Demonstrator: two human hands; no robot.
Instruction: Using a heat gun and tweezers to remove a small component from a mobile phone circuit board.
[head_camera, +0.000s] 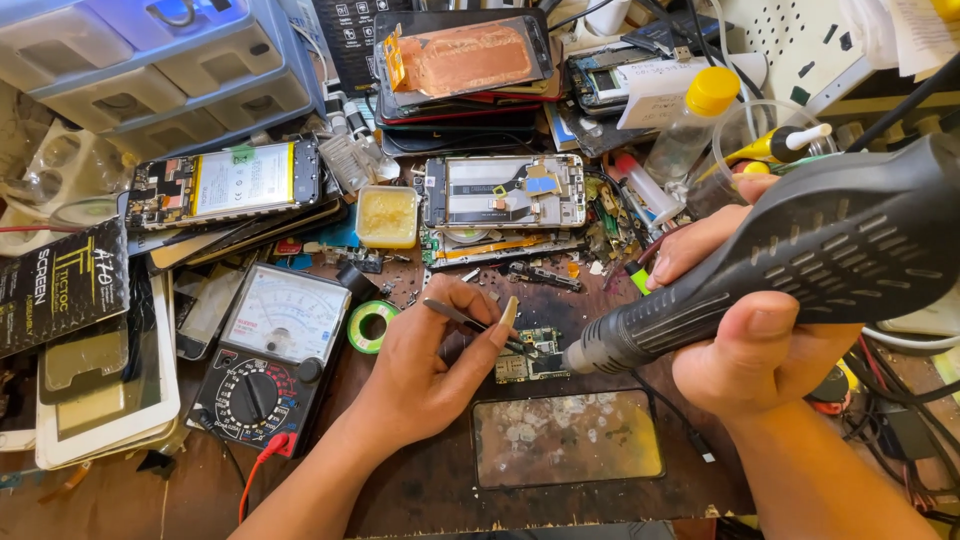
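Your left hand (430, 355) pinches a pair of dark tweezers (470, 322), their tips down on a small circuit board (530, 365) that lies near the middle of the surface (420, 490). Your right hand (745, 330) is clenched around the grey handle of a hot air gun (800, 260), whose metal nozzle points at the same board from the right and ends just beside it.

Close in front of the board, toward the near edge, lies a stained glass panel (567, 437). To the left of your left hand sit a roll of green tape (371, 325) and an analogue meter (268, 355) with a red lead trailing toward the near edge. Behind the board an opened phone frame (505, 192) lies flat, with a small tub of yellow paste (387, 215) just beside it. Further left a phone with its battery showing (235, 182) rests on a stack of others. A clear bottle with a yellow cap (690, 125) stands toward the far right, behind your right hand. Loose screws and scraps crowd the space between the phone frame and the board.
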